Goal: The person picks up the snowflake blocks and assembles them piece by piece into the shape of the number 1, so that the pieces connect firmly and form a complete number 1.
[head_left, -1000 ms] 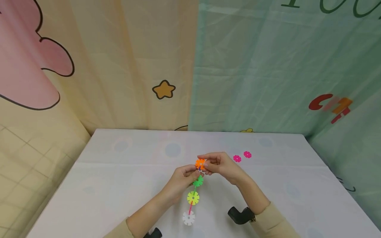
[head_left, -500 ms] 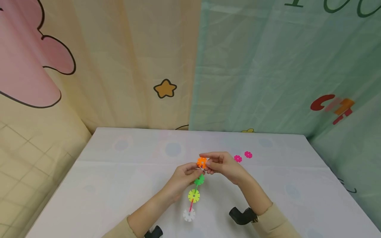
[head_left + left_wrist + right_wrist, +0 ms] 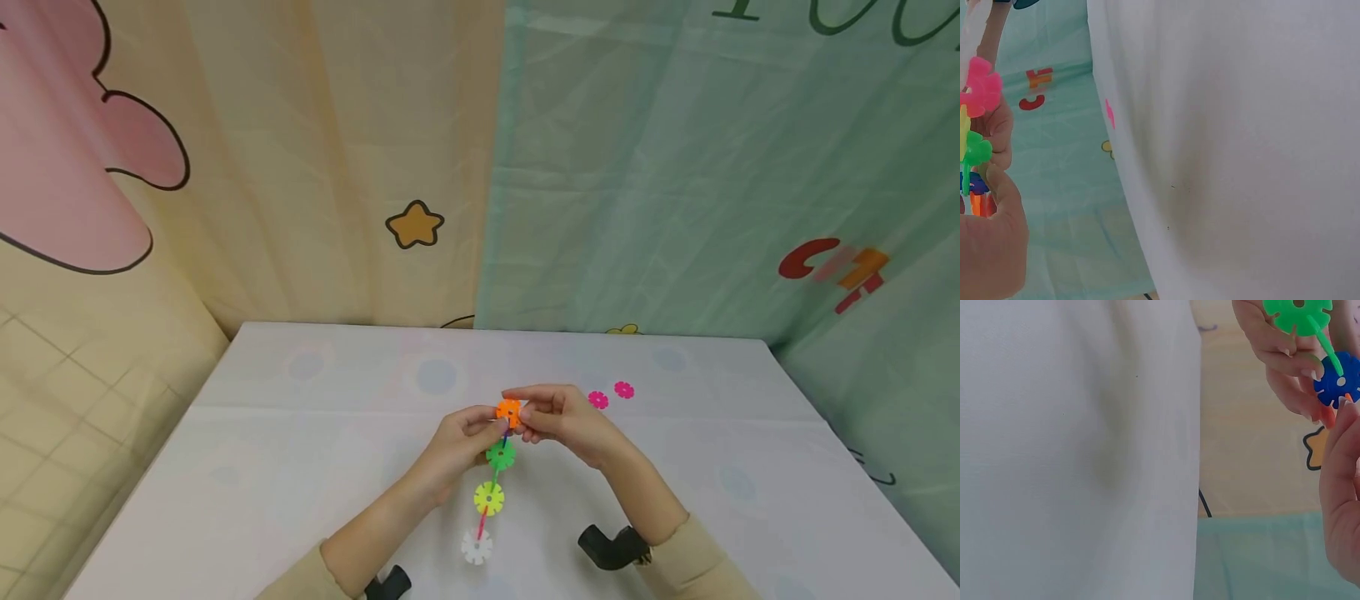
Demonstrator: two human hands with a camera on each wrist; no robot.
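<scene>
Chain of flat plastic snowflake discs (image 3: 491,479), held above the white table (image 3: 300,467): I judge white, yellow and green joined, orange disc (image 3: 508,411) being seated, pinched between left hand (image 3: 459,446) and right hand (image 3: 558,417); two pink discs (image 3: 611,394) remain loose.

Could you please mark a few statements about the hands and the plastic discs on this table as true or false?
1. Both hands hold the chain of discs at its far end. True: the left hand and right hand meet at the orange disc.
2. Three loose pink discs lie on the table. False: two pink discs lie there, right of the hands.
3. The white disc is the chain's nearest end. True.
4. The green disc sits below the yellow disc. False: the green one lies farther away, between the yellow and the orange.
5. The table is covered in black. False: its covering is white.
</scene>
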